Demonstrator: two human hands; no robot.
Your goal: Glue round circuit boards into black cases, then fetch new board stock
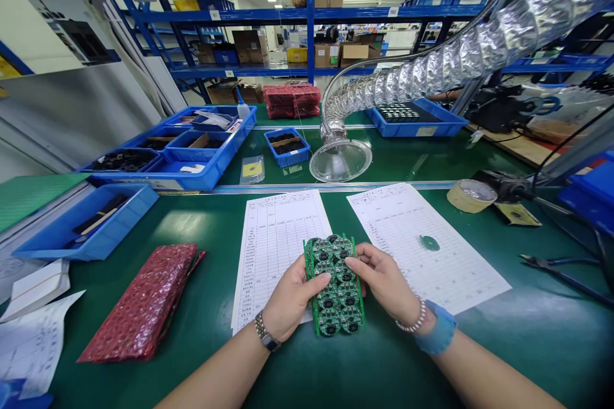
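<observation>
A green circuit board panel with round boards in two columns is held up between both hands, over the inner edges of two printed sheets. My left hand grips its left edge, thumb lying across the front. On the right edge, my right hand pinches the panel near its upper part, with thumb and forefinger at the border; the other fingers are partly hidden. Below the panel's top lies the left printed sheet. A single small round green board rests on the right printed sheet.
A red bubble-wrap package lies at left, near a blue bin. Pliers and a tape roll sit at right. A fume extraction hood hangs beyond the sheets, beside a small blue box. A divided blue tray stands farther left.
</observation>
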